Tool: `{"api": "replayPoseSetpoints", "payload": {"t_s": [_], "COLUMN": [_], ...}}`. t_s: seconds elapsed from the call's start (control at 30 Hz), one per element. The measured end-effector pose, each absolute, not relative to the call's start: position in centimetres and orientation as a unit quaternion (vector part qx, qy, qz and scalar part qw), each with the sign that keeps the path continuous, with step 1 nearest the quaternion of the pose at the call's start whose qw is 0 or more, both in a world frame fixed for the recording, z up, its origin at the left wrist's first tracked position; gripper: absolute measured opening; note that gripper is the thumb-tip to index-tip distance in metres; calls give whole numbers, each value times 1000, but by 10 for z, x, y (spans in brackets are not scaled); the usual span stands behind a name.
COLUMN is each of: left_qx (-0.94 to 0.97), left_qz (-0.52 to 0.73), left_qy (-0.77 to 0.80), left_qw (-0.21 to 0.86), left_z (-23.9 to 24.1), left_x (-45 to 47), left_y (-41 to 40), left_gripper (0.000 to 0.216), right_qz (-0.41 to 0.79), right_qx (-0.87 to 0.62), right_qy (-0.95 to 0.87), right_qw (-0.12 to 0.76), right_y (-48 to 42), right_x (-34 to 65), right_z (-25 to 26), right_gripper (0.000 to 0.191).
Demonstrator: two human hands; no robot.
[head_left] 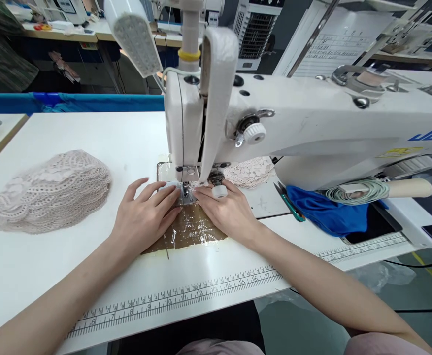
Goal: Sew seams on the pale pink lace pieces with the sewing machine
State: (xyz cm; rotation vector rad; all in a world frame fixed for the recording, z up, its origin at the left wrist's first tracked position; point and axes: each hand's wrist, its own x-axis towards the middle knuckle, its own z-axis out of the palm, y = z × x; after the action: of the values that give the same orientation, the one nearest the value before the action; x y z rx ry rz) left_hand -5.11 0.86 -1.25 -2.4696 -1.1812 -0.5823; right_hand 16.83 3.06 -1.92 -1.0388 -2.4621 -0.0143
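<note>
My left hand [142, 217] lies with fingers spread and stretched toward the presser foot [186, 192] of a white sewing machine [293, 113]. Its fingertips rest on the plate beside the foot. Right of the needle, my right hand [232, 209] has its thumb and forefinger close together on the edge of a pale lace piece [193, 186]. A knob on the machine hides part of its fingers. More pale lace [250, 171] lies behind that hand, under the machine arm. Brown tape-covered sheeting [189, 229] covers the bed in front of the foot.
A stack of pale lace pieces [53, 192] lies at the left. Thread snips [289, 202], a blue cloth [330, 209], a dark phone [374, 224] and a coiled cord [356, 191] sit at the right. A printed ruler [179, 298] runs along the table's front edge.
</note>
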Motion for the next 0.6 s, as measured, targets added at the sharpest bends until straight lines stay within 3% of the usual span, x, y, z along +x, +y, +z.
{"api": "replayPoseSetpoints", "payload": {"t_s": [0.13,0.2,0.27,0.37,0.43,0.6], "left_qx": [-886,-883,-868,-798,-732,-693], "left_qz": [-234,-258,-293,-334,-337,-309], "left_qy": [-395,-391,-382,-384,-410,-441], "left_qw": [63,-18,-120,-323,-426,-480], "left_z": [-15,-13,-7,5,13,31], "left_x": [-48,-47,-48,-51,-55,-66], "left_y": [6,5,5,1,-3,-9], "left_gripper": [43,37,30,19,24,41], "right_qz": [316,501,618,683,695,722], "right_qx": [-403,-370,-329,-300,-292,-281], "right_qy": [-807,-729,-661,-614,-612,-597], "right_qw": [294,285,270,258,239,209], "right_y": [24,22,23,26,27,21], "right_x": [169,170,172,173,171,160], "right_z": [-6,2,7,9,9,16], "right_gripper": [18,10,13,28,36,16]}}
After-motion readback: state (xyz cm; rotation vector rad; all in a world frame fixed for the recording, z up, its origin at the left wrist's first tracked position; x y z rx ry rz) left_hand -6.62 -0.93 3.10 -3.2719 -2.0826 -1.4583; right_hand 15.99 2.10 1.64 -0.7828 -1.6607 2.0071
